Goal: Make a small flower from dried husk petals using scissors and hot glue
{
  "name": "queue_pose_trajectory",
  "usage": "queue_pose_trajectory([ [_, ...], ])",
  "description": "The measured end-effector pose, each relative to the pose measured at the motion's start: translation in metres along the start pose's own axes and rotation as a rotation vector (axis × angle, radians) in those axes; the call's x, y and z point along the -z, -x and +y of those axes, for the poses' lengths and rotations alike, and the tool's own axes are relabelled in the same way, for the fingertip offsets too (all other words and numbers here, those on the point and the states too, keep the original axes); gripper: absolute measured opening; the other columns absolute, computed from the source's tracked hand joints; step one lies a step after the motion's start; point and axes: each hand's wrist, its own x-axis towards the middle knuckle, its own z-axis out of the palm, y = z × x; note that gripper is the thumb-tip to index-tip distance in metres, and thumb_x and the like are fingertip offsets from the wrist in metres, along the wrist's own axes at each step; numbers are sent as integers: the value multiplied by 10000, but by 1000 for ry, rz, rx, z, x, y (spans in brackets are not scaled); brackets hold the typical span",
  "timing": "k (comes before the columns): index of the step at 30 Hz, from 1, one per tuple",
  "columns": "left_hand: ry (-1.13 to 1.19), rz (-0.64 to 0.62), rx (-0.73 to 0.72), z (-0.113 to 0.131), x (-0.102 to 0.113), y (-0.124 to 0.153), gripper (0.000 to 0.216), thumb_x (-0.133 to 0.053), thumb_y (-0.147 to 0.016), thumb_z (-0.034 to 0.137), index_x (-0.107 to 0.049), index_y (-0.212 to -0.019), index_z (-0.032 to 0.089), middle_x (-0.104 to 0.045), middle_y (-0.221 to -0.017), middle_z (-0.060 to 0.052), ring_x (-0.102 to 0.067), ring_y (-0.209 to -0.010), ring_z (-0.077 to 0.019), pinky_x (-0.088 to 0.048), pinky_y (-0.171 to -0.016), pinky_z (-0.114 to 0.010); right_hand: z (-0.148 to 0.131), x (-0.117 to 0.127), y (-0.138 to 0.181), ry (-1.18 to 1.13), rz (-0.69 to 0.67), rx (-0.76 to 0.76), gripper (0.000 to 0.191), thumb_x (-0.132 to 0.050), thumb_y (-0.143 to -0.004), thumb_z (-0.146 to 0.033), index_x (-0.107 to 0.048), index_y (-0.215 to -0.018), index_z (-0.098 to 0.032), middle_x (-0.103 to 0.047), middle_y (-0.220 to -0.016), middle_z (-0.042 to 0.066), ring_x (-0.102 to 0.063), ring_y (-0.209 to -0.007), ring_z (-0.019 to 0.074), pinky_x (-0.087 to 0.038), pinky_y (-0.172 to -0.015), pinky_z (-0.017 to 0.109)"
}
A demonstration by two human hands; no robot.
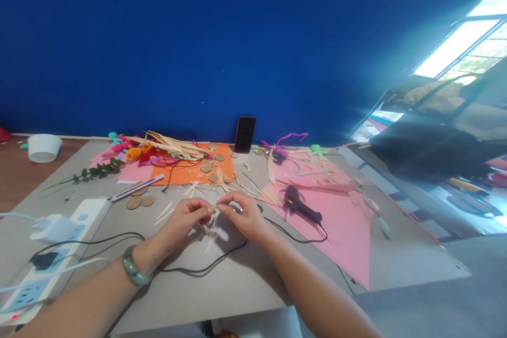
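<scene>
Over the middle of the table, my left hand (193,216) and my right hand (244,215) meet fingertip to fingertip. Both are closed in a pinch around something small and pale, too fine to name. Thin whitish shreds (209,231) show just below the fingers; whether they hang from the hands or lie on the table I cannot tell. Narrow pale husk strips (164,214) lie beside my left hand. A black cable (206,273) runs under both hands. To the right of my right hand, a black hot glue gun (301,206) rests on pink paper (340,243).
A phone (245,134) leans against the blue wall. Dried husks (174,143), round wooden discs (134,202) and colourful pipe cleaners (122,149) lie around orange paper (186,172). A pen-like tool (137,188), power strip (75,253), green sprig (97,171) and white cup (44,148) are at left.
</scene>
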Motion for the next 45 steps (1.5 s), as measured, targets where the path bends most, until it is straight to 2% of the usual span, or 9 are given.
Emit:
queue_pose_trajectory([
  [7, -32, -5, -10, -1, 0, 0, 210, -694, -719, 324, -637, -617, 150, -534, -529, 19, -437, -511, -89, -344, -530, -224, 2, -3, 0, -1, 3, 24, 112, -630, -832, -279, -655, -758, -199, -658, -743, 5, -599, -793, 173, -417, -807, 319],
  [17, 5, -16, 21, -5, 1, -1, 180, -686, -713, 294, -635, -615, 153, -544, -522, 22, -448, -498, -87, -330, -523, -225, -4, 4, 0, 87, -105, 139, 169, -518, -905, -235, -582, -753, -196, -626, -742, 6, -538, -766, 161, -340, -892, 361],
  [25, 25, -31, 29, -2, 0, 0, 172, -680, -714, 277, -633, -604, 154, -548, -519, 18, -458, -496, -92, -337, -526, -230, -4, 8, -2, 122, -165, 181, 233, -469, -933, -269, -571, -737, -196, -613, -707, 13, -528, -747, 166, -356, -896, 376],
  [30, 41, -28, 10, 0, 0, 0, 169, -678, -717, 274, -638, -608, 151, -558, -532, 9, -458, -520, -95, -348, -553, -231, -7, 12, -3, 70, -130, 171, 260, -432, -957, -283, -629, -810, -199, -675, -783, 30, -577, -789, 169, -369, -890, 371],
  [34, 40, -36, -1, 0, 1, -1, 172, -677, -720, 277, -641, -612, 148, -556, -535, 7, -453, -520, -95, -349, -551, -230, -7, 11, -2, 49, -44, 159, 132, -563, -894, -288, -655, -948, -209, -688, -873, 40, -599, -864, 184, -385, -878, 360],
  [36, 40, -40, 8, -1, 1, -1, 177, -680, -717, 280, -638, -608, 148, -552, -534, 9, -453, -516, -93, -348, -543, -228, -5, 9, -2, 32, -34, 183, 93, -628, -850, -280, -658, -894, -204, -686, -866, 38, -602, -854, 185, -386, -872, 356],
  [39, 36, -46, 21, -2, 0, -1, 190, -691, -707, 297, -636, -603, 147, -547, -532, 11, -454, -504, -90, -345, -530, -225, -2, 5, -2, 11, -45, 199, 94, -631, -847, -267, -641, -783, -200, -672, -784, 20, -595, -790, 170, -384, -857, 349],
  [45, -22, -49, 8, 2, -4, 1, 261, -689, -702, 377, -614, -594, 152, -516, -536, 14, -432, -503, -96, -343, -513, -229, 0, 2, -1, 55, -27, 101, 155, -595, -867, -276, -590, -733, -198, -625, -736, 7, -558, -766, 166, -386, -823, 333],
])
